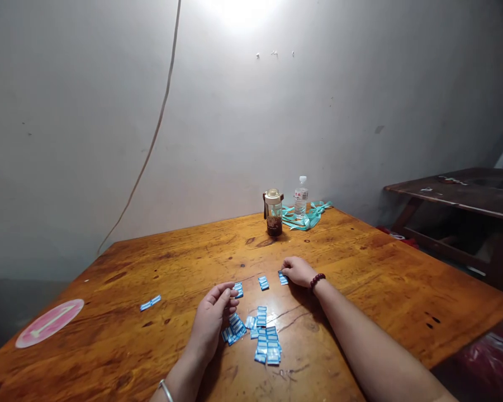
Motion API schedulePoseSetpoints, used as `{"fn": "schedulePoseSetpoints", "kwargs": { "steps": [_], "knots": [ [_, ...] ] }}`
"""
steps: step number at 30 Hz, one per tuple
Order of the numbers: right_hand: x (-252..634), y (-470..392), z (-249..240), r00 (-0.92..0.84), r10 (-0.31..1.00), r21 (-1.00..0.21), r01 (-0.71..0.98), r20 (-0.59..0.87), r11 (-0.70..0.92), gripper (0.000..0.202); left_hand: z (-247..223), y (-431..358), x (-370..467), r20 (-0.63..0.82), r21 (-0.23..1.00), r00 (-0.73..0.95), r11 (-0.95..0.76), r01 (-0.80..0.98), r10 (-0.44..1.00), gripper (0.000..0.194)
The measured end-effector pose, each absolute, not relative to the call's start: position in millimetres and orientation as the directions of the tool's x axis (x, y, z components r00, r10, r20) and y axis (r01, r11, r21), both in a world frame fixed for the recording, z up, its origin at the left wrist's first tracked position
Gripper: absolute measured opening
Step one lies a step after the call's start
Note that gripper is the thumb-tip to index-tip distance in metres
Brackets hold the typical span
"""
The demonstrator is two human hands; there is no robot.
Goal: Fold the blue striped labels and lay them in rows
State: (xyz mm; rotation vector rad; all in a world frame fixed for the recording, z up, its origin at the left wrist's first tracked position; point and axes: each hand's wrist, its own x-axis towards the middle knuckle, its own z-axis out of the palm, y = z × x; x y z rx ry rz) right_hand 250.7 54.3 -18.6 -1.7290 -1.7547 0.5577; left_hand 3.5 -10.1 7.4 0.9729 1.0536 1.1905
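My left hand (213, 312) is bent, its thumb and forefinger closed at the left edge of a small blue-and-white sticker strip (238, 289). Farther right, my right hand (297, 271) pinches the top of a similar sticker strip (283, 279). Between the hands, a third sticker strip (264, 283) lies on the wooden table. Nearer to me is a loose pile of these strips (267, 346), partly overlapping. Another cluster of strips (235, 328) sits beside my left hand, which hides part of it.
A lidded cup with dark contents (274, 215) stands toward the back, near a clear water bottle (300, 198) and turquoise ribbon (304, 223). At left lie another blue-and-white strip (150, 303) and a pink oval marking (50, 322). A dark table (456, 192) is at right.
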Motion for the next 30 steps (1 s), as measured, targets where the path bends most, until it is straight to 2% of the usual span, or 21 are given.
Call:
{"fn": "schedulePoseSetpoints", "kwargs": {
  "steps": [6,14,17,21,30],
  "knots": [
    [243.4,55.1,-17.2,0.008,0.988,-0.489,0.869,0.157,0.071,0.013,3.7,-6.7,0.8,-0.107,0.969,0.057,0.117,-0.216,0.993,0.033],
    [239.3,47.1,-9.5,0.011,0.981,-0.381,0.922,0.192,0.064,0.017,4.5,-5.8,0.4,-0.1,0.97,0.031,0.105,-0.221,0.994,0.031],
    [228.0,36.2,-2.2,-0.061,0.963,-0.352,0.923,0.262,0.155,0.023,6.0,-5.5,0.6,-0.093,0.97,0.015,0.094,-0.225,0.996,0.031],
    [210.9,24.6,-0.2,-0.275,0.912,-0.292,0.884,0.306,0.364,0.019,6.2,-3.8,-1.0,-0.097,0.975,0.009,0.097,-0.198,0.995,0.028],
    [202.1,27.5,-5.6,-0.35,0.901,-0.181,0.898,0.257,0.401,0.015,4.3,-3.8,-1.4,-0.073,0.98,0.036,0.078,-0.185,0.997,0.028]
  ]
}}
